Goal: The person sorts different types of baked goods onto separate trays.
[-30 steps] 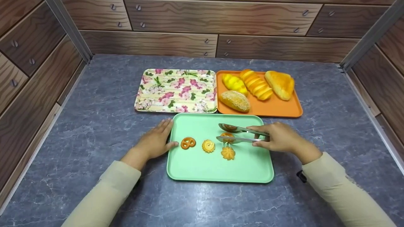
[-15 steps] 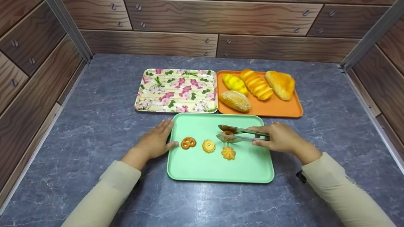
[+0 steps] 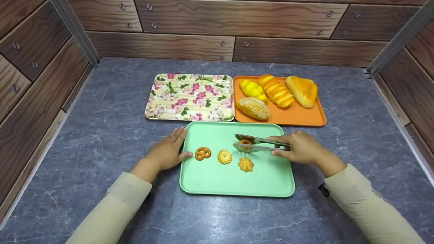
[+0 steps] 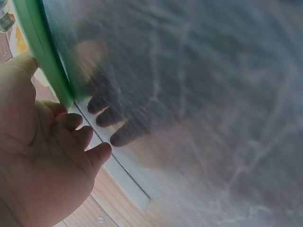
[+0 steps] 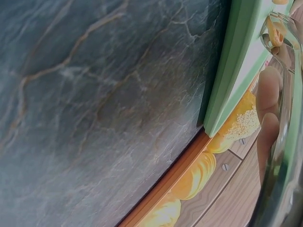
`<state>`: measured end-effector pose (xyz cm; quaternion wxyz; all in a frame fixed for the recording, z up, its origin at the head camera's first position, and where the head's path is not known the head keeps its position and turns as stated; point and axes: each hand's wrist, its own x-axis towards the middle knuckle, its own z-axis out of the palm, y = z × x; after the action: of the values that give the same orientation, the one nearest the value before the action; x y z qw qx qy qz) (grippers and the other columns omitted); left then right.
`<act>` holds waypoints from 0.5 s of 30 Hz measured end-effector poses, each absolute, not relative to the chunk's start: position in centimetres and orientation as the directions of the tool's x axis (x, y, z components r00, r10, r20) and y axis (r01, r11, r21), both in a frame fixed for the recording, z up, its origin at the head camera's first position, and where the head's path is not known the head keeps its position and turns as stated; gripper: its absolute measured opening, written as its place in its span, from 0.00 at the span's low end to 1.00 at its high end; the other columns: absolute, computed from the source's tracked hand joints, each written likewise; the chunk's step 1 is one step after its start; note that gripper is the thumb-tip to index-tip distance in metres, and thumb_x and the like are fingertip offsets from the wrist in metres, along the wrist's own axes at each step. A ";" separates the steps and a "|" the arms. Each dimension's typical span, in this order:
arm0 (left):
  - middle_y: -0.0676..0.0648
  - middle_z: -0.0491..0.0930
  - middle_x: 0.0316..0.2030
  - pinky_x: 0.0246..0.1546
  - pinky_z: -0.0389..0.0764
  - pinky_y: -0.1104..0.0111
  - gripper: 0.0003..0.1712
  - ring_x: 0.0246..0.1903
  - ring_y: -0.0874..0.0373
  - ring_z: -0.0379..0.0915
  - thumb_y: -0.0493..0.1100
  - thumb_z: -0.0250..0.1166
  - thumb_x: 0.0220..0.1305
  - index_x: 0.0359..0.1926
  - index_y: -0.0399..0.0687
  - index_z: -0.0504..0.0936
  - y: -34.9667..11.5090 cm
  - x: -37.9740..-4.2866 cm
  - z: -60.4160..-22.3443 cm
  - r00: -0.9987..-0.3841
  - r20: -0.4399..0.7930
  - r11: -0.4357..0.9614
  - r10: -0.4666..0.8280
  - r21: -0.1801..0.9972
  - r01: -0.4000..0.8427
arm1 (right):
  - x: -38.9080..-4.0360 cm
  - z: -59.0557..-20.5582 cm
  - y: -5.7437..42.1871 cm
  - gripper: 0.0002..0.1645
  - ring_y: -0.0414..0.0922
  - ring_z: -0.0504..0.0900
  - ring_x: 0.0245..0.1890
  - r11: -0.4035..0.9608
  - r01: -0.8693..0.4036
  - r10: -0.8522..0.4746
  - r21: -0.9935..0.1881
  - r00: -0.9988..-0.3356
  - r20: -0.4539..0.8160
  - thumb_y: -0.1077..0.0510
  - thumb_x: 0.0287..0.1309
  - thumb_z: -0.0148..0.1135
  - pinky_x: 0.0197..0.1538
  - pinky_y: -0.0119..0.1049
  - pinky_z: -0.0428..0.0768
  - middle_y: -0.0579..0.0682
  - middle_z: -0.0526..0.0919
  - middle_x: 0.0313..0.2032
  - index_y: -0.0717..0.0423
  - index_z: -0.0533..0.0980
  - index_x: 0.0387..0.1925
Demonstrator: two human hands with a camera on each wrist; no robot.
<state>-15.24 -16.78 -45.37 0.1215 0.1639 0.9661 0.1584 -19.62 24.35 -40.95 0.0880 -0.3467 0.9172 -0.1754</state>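
Observation:
My right hand (image 3: 301,147) grips a pair of metal tongs (image 3: 261,149) over the green tray (image 3: 217,184). A brown ring-shaped cookie (image 3: 244,144) lies between the tong tips, partly hidden by the near arm; the right wrist view shows the same cookie (image 5: 275,34) between the tips. Below it sits a flower-shaped cookie (image 3: 245,164), with a round scalloped cookie (image 3: 224,157) and a pretzel (image 3: 202,154) to its left. At the tray's left edge my left hand (image 3: 165,150) rests with fingers extended, its thumb over the rim.
Behind the green tray stand a floral tray (image 3: 190,96) and, to its right, an orange tray (image 3: 291,118). The orange one bears a sesame bun (image 3: 253,108), a yellow braided bread (image 3: 252,89), a ridged loaf (image 3: 275,90) and a triangular bread (image 3: 302,91). Wood-patterned panels (image 3: 162,44) enclose the table.
The tong arms have come closer together around the ring-shaped cookie, the far one moving slightly down. My left hand stays where it was, and the other cookies lie unmoved.

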 end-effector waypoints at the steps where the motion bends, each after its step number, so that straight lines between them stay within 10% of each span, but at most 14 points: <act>1: 0.42 0.41 0.74 0.69 0.47 0.51 0.48 0.72 0.46 0.35 0.63 0.51 0.68 0.75 0.41 0.42 -16.8 -15.2 -45.4 -0.917 -0.183 0.896 0.354 0.346 0.278 | -19.6 -40.9 24.4 0.29 0.34 0.57 0.12 0.697 -0.607 -0.668 -0.383 -0.743 -0.038 0.43 0.58 0.64 0.19 0.31 0.63 0.38 0.60 0.11 0.49 0.76 0.59; 15: 0.40 0.43 0.73 0.68 0.50 0.50 0.47 0.71 0.44 0.37 0.61 0.53 0.68 0.74 0.39 0.44 -16.8 -15.3 -45.4 -0.916 -0.156 0.887 0.369 0.355 0.297 | -19.7 -41.1 24.5 0.30 0.33 0.62 0.14 0.690 -0.629 -0.677 -0.358 -0.736 -0.011 0.41 0.58 0.63 0.21 0.32 0.67 0.37 0.71 0.15 0.48 0.76 0.60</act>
<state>-15.27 -16.76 -45.43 0.1103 0.1724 0.9650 0.1642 -19.68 24.47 -41.06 0.0713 -0.3565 0.9163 -0.1678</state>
